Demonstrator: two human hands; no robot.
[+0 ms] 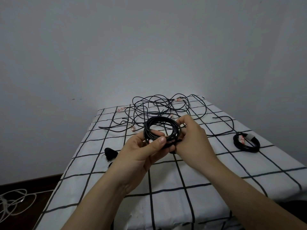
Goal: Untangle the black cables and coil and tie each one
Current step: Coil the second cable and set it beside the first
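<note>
BOTH HANDS ON THE COIL: Above the middle of a surface [167,178] draped in white cloth with a black grid, we hold a round coil of thin black cable [162,126]. Our left hand [141,151] pinches its near rim between thumb and curled fingers. The fingers of our right hand [193,140] curl round its right side. At twelve o'clock from it lies a loose tangle of black cables [162,107] with white-and-red tags. At three o'clock, well apart, sits a black coil bound with a pale band [246,143]. At eight o'clock rests a small black lump [110,154].
</note>
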